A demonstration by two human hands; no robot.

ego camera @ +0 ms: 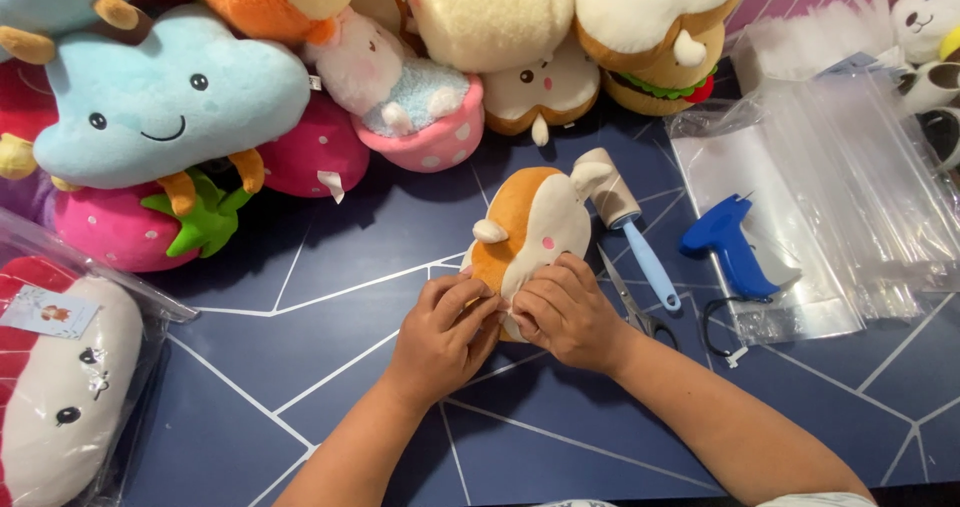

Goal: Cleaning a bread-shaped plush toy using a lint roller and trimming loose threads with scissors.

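Observation:
A bread-shaped plush toy [528, 222], orange-brown with a cream face, lies on the dark blue mat [330, 267] in the middle of the view. My left hand [440, 337] grips its near end from the left, fingers curled on the fabric. My right hand [565, 312] pinches the same near end from the right, and the two hands touch. The toy's lower edge is hidden under my fingers.
A lint roller [625, 222] with a light blue handle and scissors [635, 307] lie just right of the toy. A blue tagging gun [730, 247] rests on clear plastic bags [850, 197]. Several plush toys [170, 102] crowd the back and left; a bagged one [65, 377] lies at lower left.

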